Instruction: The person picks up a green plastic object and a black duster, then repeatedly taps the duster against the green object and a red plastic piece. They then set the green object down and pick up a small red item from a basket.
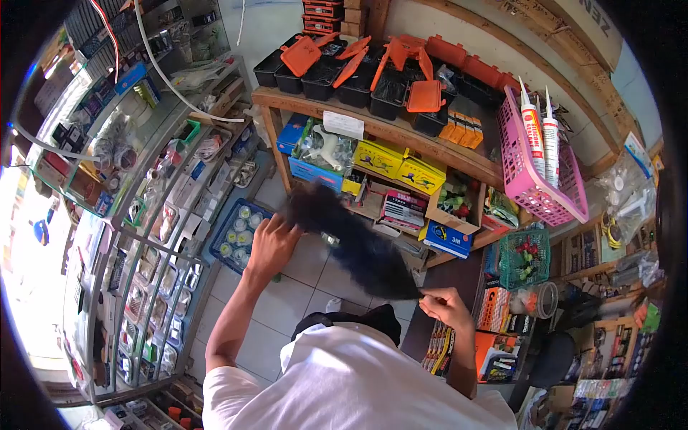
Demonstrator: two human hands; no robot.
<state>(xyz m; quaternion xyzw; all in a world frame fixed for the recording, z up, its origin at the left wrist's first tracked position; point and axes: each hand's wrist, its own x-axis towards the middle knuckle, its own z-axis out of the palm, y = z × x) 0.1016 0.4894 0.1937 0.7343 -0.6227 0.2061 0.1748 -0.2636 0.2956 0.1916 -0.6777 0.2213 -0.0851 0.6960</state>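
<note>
Left hand (271, 244): grasping one end of a long, black, blurred plastic bag (355, 247).
Right hand (446, 307): pinching the bag's other, narrow end.
Bag: stretched between both grips, before the wooden shelf (373, 129).

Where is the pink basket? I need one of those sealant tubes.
In the head view, the pink basket hangs at the right end of the wooden shelf, holding two sealant tubes, beyond the right hand.

boxes (373, 79) on shelf (380, 129) top | basket (534, 186) at shelf's right end | tray (233, 236) on floor left of shelf
</note>
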